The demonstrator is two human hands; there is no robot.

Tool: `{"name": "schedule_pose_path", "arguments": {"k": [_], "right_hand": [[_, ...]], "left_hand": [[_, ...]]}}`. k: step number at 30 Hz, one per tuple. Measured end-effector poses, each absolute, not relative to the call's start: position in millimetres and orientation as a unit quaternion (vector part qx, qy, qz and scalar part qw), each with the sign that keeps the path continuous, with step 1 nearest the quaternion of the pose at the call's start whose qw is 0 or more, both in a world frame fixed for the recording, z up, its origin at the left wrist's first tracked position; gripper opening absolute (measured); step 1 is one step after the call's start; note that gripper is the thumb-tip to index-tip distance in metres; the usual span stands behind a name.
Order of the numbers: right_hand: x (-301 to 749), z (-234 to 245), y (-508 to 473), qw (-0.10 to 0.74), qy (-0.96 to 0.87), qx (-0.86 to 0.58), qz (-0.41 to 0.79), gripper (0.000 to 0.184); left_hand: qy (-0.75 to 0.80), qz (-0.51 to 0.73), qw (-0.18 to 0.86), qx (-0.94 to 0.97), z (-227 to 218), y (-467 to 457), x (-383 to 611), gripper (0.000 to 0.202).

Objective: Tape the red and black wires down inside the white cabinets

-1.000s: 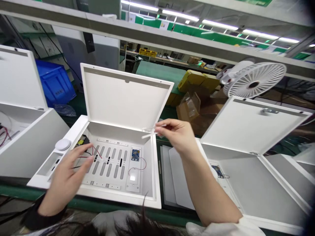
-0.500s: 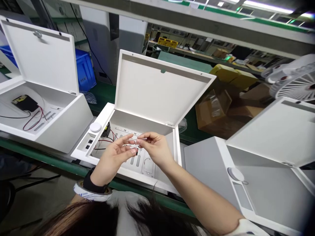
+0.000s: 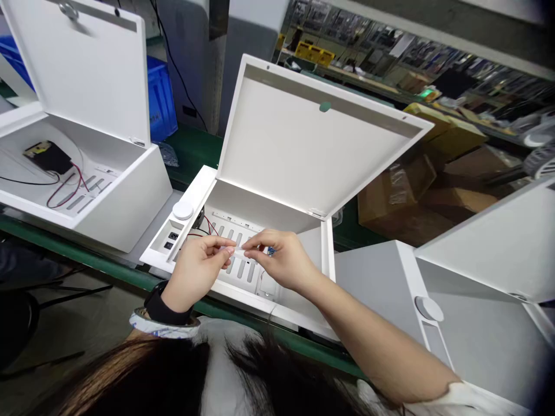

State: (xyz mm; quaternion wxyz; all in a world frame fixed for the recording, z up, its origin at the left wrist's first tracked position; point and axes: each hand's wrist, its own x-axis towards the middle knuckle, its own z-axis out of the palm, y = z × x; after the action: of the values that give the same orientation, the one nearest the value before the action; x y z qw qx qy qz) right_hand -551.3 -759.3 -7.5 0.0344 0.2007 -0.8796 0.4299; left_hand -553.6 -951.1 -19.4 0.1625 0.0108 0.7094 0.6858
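Note:
Over an open white metal box [image 3: 327, 254], my left hand [image 3: 199, 266] and my right hand [image 3: 280, 257] meet, fingertips only a short gap apart. Both pinch a small whitish strip-like piece [image 3: 239, 251] between thumb and index finger; its exact kind is too small to tell. Something blue [image 3: 271, 251] shows by my right palm, and I cannot tell whether it is held. The slotted floor [image 3: 238, 271] of the box lies below, with red and black wires [image 3: 211, 225] at its left. A round white cap [image 3: 182, 210] sits on the left rim above black sockets [image 3: 172, 236].
The raised lid [image 3: 316, 144] stands behind my hands. To the left is another open white box [image 3: 125, 196] with a black wired unit [image 3: 48, 156] inside; a third box [image 3: 368, 289] is at the right. Cardboard cartons [image 3: 390, 202] and a blue crate [image 3: 161, 98] lie behind.
My left fingers have closed from a loose spread into a pinch on the whitish piece. The right hand still pinches. The view has tilted downward, and the blue thing now shows by the right palm.

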Motion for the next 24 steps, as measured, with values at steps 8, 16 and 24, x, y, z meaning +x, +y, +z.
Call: {"name": "schedule_pose_path", "arguments": {"k": [8, 16, 24], "right_hand": [[-582, -29, -748, 0.112, -0.934, 0.314, 0.126, 0.026], [-637, -159, -729, -0.241, -0.964, 0.103, -0.048, 0.028], [-624, -214, -703, -0.258, -0.958, 0.126, -0.001, 0.035]], "left_hand": [[0.715, 0.693, 0.089, -0.016, -27, -968, -566, 0.034], [0.834, 0.531, -0.15, -0.012, -61, -994, -571, 0.021], [0.855, 0.481, -0.194, 0.023, -63, -990, -569, 0.019]]}}
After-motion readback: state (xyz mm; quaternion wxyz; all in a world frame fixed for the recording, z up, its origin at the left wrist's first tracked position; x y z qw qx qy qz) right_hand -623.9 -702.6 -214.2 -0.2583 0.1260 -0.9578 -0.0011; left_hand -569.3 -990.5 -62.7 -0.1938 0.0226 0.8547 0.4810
